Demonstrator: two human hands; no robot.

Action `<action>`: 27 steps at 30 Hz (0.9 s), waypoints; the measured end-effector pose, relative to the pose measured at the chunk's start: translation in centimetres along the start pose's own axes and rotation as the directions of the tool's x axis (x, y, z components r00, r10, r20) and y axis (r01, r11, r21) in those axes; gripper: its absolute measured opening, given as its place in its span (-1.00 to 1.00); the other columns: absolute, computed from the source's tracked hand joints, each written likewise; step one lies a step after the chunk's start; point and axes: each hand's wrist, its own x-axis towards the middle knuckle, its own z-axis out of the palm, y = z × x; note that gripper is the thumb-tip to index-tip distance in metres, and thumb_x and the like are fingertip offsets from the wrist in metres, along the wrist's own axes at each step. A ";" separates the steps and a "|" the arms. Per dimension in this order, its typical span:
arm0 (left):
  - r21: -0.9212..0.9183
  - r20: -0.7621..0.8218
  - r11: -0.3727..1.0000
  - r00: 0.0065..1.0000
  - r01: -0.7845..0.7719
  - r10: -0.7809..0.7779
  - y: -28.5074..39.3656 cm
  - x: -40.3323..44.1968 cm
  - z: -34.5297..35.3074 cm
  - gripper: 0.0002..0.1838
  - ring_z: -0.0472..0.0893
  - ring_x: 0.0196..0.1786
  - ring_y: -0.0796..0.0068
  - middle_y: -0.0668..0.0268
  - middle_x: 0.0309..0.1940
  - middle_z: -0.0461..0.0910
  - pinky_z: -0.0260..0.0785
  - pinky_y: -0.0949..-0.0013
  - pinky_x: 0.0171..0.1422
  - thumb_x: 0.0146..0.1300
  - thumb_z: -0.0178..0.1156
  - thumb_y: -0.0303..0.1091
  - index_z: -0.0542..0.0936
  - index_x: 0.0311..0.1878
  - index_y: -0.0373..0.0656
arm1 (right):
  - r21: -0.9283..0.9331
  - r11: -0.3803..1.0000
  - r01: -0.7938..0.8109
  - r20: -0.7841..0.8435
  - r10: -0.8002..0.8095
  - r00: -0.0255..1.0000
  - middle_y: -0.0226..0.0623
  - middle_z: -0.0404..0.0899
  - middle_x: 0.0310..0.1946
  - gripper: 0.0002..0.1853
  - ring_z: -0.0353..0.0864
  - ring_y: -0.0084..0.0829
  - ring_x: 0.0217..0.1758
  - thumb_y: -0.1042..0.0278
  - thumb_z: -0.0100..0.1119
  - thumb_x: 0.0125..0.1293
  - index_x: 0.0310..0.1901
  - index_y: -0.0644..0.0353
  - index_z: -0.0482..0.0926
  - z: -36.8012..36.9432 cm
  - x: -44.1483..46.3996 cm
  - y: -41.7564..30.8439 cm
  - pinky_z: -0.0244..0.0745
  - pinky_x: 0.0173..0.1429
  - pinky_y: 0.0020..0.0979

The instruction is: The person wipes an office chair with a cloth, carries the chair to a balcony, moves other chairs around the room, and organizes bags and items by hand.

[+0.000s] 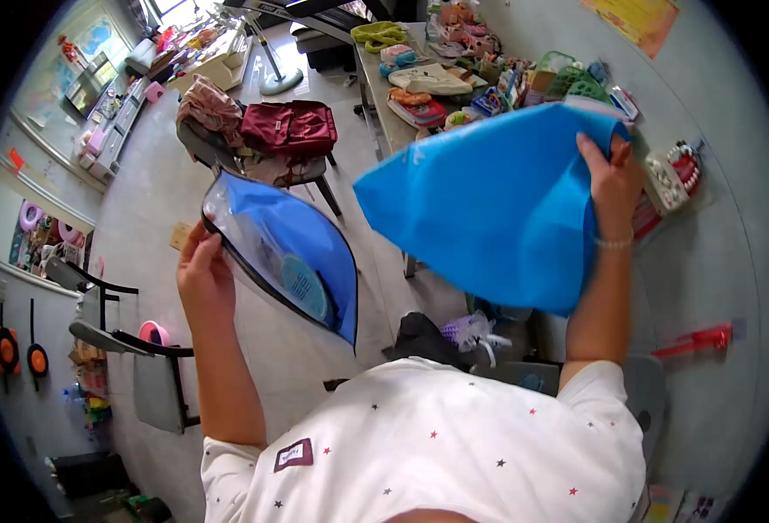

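My left hand (206, 266) pinches the upper left edge of a blue zip pouch (315, 227). The pouch has a dark border and a clear plastic face, and its mouth gapes. A pale blue round shape with print shows at its lower part; whether it is inside or printed on cannot be told. My right hand (613, 179) grips the upper right edge of a bright blue bag (489, 205) that looks like fabric. It hangs broad and creased, its pointed corner towards the left. The two are held apart in the air, in front of my chest.
A cluttered table (393, 113) stands ahead, loaded with toys and small items. A chair (201, 144) holds a dark red backpack (288, 129) and clothing. Grey folding seats (158, 383) stand at left. A purple-and-white plastic bag (471, 333) lies near my legs.
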 end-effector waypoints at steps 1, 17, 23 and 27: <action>-0.009 0.020 1.000 1.000 -0.006 0.006 0.3 2.5 1.1 -0.68 0.56 -0.14 0.50 0.26 -0.20 0.57 0.40 0.50 0.03 0.12 0.04 -0.64 0.46 -0.01 -0.36 | 0.141 0.988 -0.061 0.002 0.062 0.998 -0.33 0.42 -0.62 -0.81 0.28 -0.63 -0.55 0.33 0.22 0.11 -0.47 0.27 0.48 2.0 2.2 1.0 0.24 -0.43 -0.48; -0.146 0.533 0.989 0.841 -0.017 0.093 -10.2 43.6 20.7 -0.66 0.55 -0.09 0.30 0.25 -0.15 0.57 0.33 0.16 0.05 0.15 0.04 -0.58 0.47 0.03 -0.23 | 0.069 0.583 -0.809 0.420 0.719 0.554 -0.12 0.59 -0.51 -0.73 0.57 -0.35 -0.64 0.32 0.16 0.11 -0.28 0.40 0.48 33.5 5.8 17.5 0.47 -0.53 -0.37; -0.056 0.843 0.997 0.537 0.060 0.015 -16.4 52.3 33.3 -0.62 0.49 0.04 0.25 0.19 0.01 0.47 0.32 0.16 0.12 0.22 -0.02 -0.52 0.38 0.13 -0.28 | 0.116 0.307 -0.945 0.244 0.913 0.326 -0.28 0.53 -0.54 -0.64 0.51 -0.45 -0.62 0.23 0.15 0.12 -0.17 0.38 0.48 34.8 2.0 18.2 0.39 -0.55 -0.42; 0.025 0.908 0.988 0.409 0.155 -0.087 -24.9 49.8 39.8 -0.67 0.54 -0.05 0.42 0.16 -0.15 0.56 0.33 0.42 0.08 0.17 0.05 -0.53 0.43 0.03 -0.39 | 0.374 0.281 -0.884 0.091 0.937 0.337 -0.38 0.47 -0.54 -0.65 0.40 -0.58 -0.63 0.28 0.16 0.13 -0.10 0.33 0.47 31.7 1.9 18.0 0.33 -0.59 -0.50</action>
